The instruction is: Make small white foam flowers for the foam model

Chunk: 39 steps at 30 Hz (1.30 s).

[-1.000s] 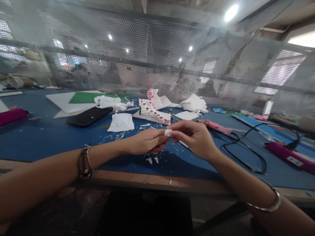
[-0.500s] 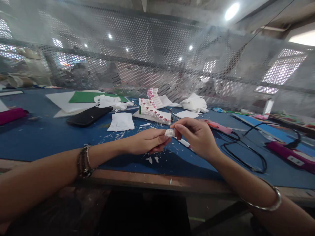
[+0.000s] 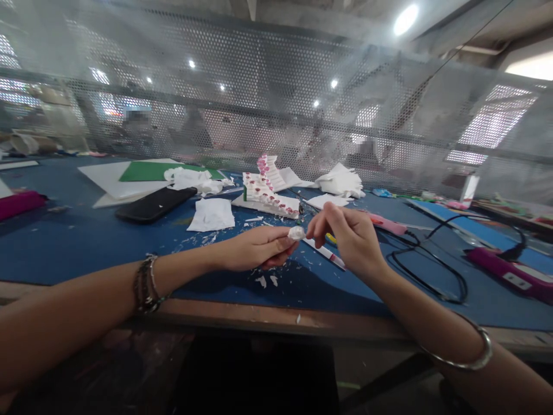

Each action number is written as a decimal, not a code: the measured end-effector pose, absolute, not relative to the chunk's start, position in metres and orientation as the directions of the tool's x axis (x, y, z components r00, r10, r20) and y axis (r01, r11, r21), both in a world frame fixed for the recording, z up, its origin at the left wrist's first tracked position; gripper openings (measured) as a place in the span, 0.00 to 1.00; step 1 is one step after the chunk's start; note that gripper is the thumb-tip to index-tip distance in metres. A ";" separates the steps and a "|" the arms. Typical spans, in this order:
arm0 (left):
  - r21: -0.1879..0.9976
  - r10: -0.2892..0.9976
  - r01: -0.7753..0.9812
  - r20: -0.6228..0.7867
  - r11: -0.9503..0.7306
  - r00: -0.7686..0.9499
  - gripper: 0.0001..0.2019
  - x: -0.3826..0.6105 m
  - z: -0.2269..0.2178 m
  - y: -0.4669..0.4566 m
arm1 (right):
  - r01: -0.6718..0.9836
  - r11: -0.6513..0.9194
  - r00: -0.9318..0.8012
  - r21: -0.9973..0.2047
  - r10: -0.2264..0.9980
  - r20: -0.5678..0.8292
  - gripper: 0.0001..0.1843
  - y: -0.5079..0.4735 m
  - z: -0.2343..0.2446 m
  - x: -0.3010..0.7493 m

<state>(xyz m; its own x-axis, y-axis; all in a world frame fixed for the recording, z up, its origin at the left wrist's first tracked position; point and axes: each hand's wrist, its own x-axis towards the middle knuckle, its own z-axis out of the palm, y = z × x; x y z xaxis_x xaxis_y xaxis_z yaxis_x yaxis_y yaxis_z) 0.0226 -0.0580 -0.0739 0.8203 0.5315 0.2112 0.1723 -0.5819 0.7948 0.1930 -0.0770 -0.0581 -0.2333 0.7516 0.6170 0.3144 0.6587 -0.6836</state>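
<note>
My left hand (image 3: 263, 249) is closed, pinching a small white crumpled wad (image 3: 296, 233) between thumb and fingertips above the blue table. What the wad is made of cannot be told. Just right of it is my right hand (image 3: 349, 233), its fingers curled and drawn together. Whatever the right fingertips may hold is too small or hidden to make out. Beyond the hands stands a folded white strip piece (image 3: 270, 193) dotted with red-pink marks. A white flat strip (image 3: 326, 253) with a coloured end lies under the right hand, near a small yellow thing (image 3: 331, 238).
White paper squares (image 3: 211, 214), a black phone-like slab (image 3: 155, 204) and a green sheet (image 3: 149, 171) lie to the left. On the right are a pink-handled tool (image 3: 389, 223), its black cable (image 3: 425, 282) and a purple power strip (image 3: 514, 276). White scraps (image 3: 261, 281) litter the table.
My right hand has drawn slightly away from the wad, its fingers more curled. More of the wad and the flat strip now shows. The left hand keeps its hold.
</note>
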 end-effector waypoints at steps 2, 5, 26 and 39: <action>0.780 0.531 0.184 0.214 -0.598 0.820 0.13 0.023 -0.073 -0.058 | 0.298 0.696 -0.269 -0.653 0.718 0.642 0.25 -0.077 -0.058 0.194; 0.760 0.523 0.186 0.226 -0.622 0.822 0.13 0.022 -0.074 -0.057 | 0.352 0.740 -0.394 -0.572 0.672 0.627 0.11 -0.076 -0.060 0.196; 0.744 0.483 0.149 0.255 -0.652 0.838 0.13 0.020 -0.077 -0.054 | 0.306 0.717 -0.456 -0.626 0.688 0.565 0.21 -0.075 -0.061 0.195; 0.763 0.517 0.090 0.342 -0.641 0.784 0.10 0.022 -0.077 -0.054 | 0.333 0.921 -0.569 -0.203 0.368 0.735 0.08 -0.076 -0.061 0.195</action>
<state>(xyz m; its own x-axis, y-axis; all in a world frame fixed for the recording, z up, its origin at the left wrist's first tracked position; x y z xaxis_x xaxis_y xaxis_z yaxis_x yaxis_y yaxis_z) 0.0215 -0.0541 -0.0774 0.7843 0.5174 0.3423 0.0897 -0.6406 0.7626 0.1949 -0.0762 -0.0610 -0.5694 0.3678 0.7352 0.3330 0.9209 -0.2028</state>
